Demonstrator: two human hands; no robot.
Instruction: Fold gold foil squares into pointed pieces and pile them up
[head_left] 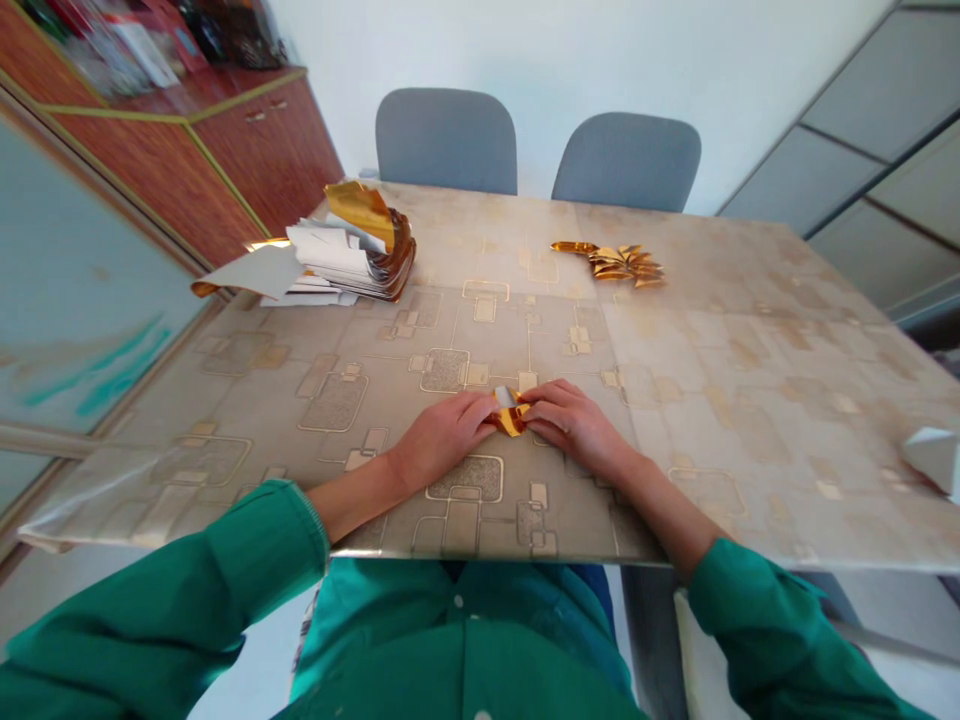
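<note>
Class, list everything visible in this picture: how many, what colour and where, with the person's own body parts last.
Small folded foil piece: one, gold and white, between the hands.
Stack of paper and foil sheets: one, white and gold, far left of table.
Cluster of folded foil pieces: one, gold, far middle of table.
Paper piece: one, white, right table edge.
Glossy patterned tabletop: one, beige, beneath these.
Upholstered chairs: two, grey, beyond the table.
Wooden cabinet: one, reddish-brown, back left.
Left hand: one, bare, touching the folded piece.
Right hand: one, bare, touching the folded piece.
Shirt sleeves: two, green, nearest the camera.
</note>
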